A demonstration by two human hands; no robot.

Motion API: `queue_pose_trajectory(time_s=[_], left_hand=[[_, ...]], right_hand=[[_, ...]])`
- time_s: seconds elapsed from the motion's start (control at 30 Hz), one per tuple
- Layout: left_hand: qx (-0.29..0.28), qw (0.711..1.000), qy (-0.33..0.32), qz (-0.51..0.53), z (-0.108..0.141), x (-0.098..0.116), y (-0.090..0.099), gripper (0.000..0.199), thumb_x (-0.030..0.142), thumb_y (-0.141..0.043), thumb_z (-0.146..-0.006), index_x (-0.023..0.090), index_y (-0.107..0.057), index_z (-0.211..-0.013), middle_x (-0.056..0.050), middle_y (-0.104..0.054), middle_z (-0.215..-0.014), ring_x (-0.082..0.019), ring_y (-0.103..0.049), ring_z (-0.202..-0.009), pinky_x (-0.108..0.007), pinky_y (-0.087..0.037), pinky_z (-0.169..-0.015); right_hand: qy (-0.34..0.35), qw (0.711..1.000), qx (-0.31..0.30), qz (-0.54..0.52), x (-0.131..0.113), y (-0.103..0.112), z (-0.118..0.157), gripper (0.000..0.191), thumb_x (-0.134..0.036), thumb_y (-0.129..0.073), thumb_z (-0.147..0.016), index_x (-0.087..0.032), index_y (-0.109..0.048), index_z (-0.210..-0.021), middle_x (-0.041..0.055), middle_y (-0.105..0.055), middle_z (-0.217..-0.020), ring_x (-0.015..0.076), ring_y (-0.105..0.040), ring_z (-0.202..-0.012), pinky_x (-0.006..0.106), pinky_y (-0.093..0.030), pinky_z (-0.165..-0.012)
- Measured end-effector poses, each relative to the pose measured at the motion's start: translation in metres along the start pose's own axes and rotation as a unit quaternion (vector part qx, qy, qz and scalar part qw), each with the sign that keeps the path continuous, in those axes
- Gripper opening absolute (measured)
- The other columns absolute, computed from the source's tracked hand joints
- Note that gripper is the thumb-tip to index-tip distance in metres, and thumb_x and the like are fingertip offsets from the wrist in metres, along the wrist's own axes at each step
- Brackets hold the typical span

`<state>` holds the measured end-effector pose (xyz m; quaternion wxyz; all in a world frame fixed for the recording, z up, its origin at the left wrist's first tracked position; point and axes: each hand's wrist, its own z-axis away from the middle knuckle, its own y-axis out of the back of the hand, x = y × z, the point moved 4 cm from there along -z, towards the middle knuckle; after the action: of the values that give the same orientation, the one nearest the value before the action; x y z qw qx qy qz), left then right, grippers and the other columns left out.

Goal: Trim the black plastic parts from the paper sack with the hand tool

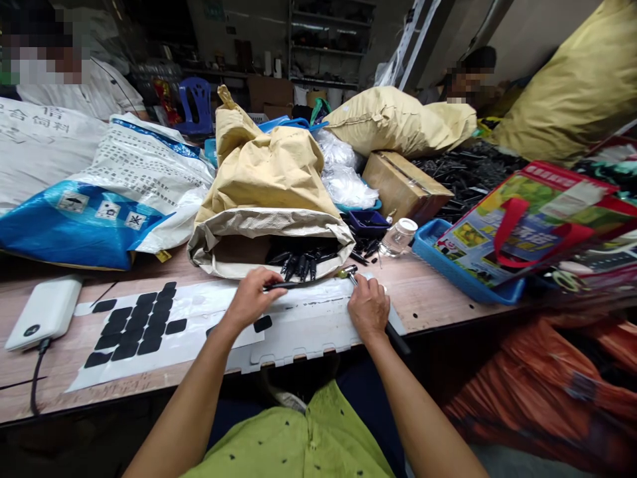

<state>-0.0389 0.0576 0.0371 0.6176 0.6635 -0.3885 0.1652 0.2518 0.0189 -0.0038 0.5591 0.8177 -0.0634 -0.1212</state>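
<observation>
My left hand (255, 295) pinches a slim black pen-like piece (281, 285) just in front of an open paper-lined sack. Inside the sack's mouth lie several pointed black pieces (301, 262). My right hand (369, 307) is wrapped round a small hammer (347, 271); its metal head points toward the sack and its black handle end sticks out below my palm, past the table edge. Under both hands is a white board (308, 325). To the left, rows of black rounded patches (142, 318) sit on a white sheet (164, 362).
The tan sack (269, 172) stands right behind my hands. A clear jar (398, 237), a blue basket (468, 272) and a cardboard box (405, 182) are to the right. A white power bank (46, 312) with a cable lies left. Two other people sit beyond the table.
</observation>
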Motion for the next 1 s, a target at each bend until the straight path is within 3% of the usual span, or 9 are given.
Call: queue_pose_trajectory(time_s=[0.07,0.17,0.27,0.5,0.67,0.8,0.9,1.0], left_hand=[[-0.026,0.998,-0.034,0.039,0.014,0.012,-0.024,0.011,0.029,-0.073,-0.087,0.023,-0.072,-0.096,-0.003,-0.067,-0.097,-0.022,-0.057,-0.095,-0.032,-0.044,-0.084],[-0.024,0.999,-0.029,0.021,0.025,0.015,-0.058,0.012,0.027,-0.074,-0.086,0.023,-0.072,-0.097,-0.003,-0.067,-0.095,-0.023,-0.056,-0.094,-0.034,-0.043,-0.083],[-0.006,1.000,-0.021,-0.006,0.027,0.011,-0.076,0.014,0.026,-0.077,-0.085,0.022,-0.073,-0.098,-0.003,-0.067,-0.094,-0.023,-0.054,-0.093,-0.036,-0.042,-0.085],[-0.012,1.000,-0.003,-0.010,0.024,0.006,-0.076,0.017,0.028,-0.080,-0.082,0.024,-0.074,-0.097,-0.003,-0.068,-0.094,-0.023,-0.054,-0.093,-0.036,-0.042,-0.085],[-0.018,1.000,0.006,-0.014,0.023,0.007,-0.076,0.017,0.028,-0.080,-0.081,0.025,-0.076,-0.097,-0.002,-0.068,-0.092,-0.023,-0.055,-0.094,-0.035,-0.043,-0.085],[-0.015,1.000,0.001,-0.007,0.024,0.007,-0.077,0.019,0.031,-0.079,-0.082,0.025,-0.078,-0.101,-0.003,-0.068,-0.092,-0.023,-0.055,-0.094,-0.035,-0.043,-0.085],[-0.009,1.000,-0.009,0.001,0.024,0.005,-0.077,0.021,0.034,-0.079,-0.083,0.026,-0.079,-0.102,-0.003,-0.068,-0.094,-0.023,-0.055,-0.094,-0.035,-0.043,-0.085],[-0.010,1.000,-0.015,0.008,0.024,0.004,-0.078,0.021,0.035,-0.080,-0.083,0.027,-0.080,-0.103,-0.003,-0.068,-0.093,-0.022,-0.055,-0.093,-0.035,-0.043,-0.084]], right_hand=[[-0.003,1.000,-0.003,0.003,0.000,0.000,0.000,0.033,-0.022,-0.050,-0.100,-0.023,-0.063,-0.130,0.0101,-0.061,-0.107,0.0242,-0.052,-0.099,0.034,-0.032,-0.079],[-0.007,1.000,-0.005,0.009,0.000,0.000,0.000,0.033,-0.023,-0.049,-0.100,-0.024,-0.062,-0.131,0.0096,-0.061,-0.107,0.0236,-0.052,-0.100,0.033,-0.032,-0.079],[-0.008,1.000,-0.005,0.012,0.000,0.001,0.001,0.033,-0.023,-0.049,-0.100,-0.024,-0.063,-0.130,0.0093,-0.061,-0.107,0.0232,-0.052,-0.100,0.033,-0.032,-0.079],[-0.014,1.000,-0.007,-0.006,0.002,0.000,-0.001,0.034,-0.022,-0.053,-0.098,-0.025,-0.065,-0.130,0.0094,-0.062,-0.107,0.0228,-0.053,-0.099,0.033,-0.035,-0.080],[-0.041,0.993,-0.001,-0.115,0.010,0.014,-0.002,0.037,-0.019,-0.050,-0.097,-0.023,-0.067,-0.130,0.0091,-0.066,-0.109,0.0220,-0.058,-0.099,0.032,-0.040,-0.082],[-0.030,0.958,0.026,-0.285,0.004,0.036,0.014,0.035,-0.024,-0.049,-0.097,-0.021,-0.067,-0.127,0.0082,-0.070,-0.114,0.0212,-0.063,-0.099,0.033,-0.047,-0.088],[0.026,0.921,-0.006,-0.390,-0.014,0.046,0.035,0.033,-0.029,-0.049,-0.099,-0.020,-0.067,-0.125,0.0093,-0.070,-0.119,0.0206,-0.065,-0.106,0.032,-0.050,-0.092],[0.063,0.905,-0.043,-0.418,-0.032,0.051,0.054,0.032,-0.028,-0.048,-0.101,-0.020,-0.067,-0.125,0.0087,-0.071,-0.118,0.0199,-0.066,-0.110,0.032,-0.051,-0.095]])
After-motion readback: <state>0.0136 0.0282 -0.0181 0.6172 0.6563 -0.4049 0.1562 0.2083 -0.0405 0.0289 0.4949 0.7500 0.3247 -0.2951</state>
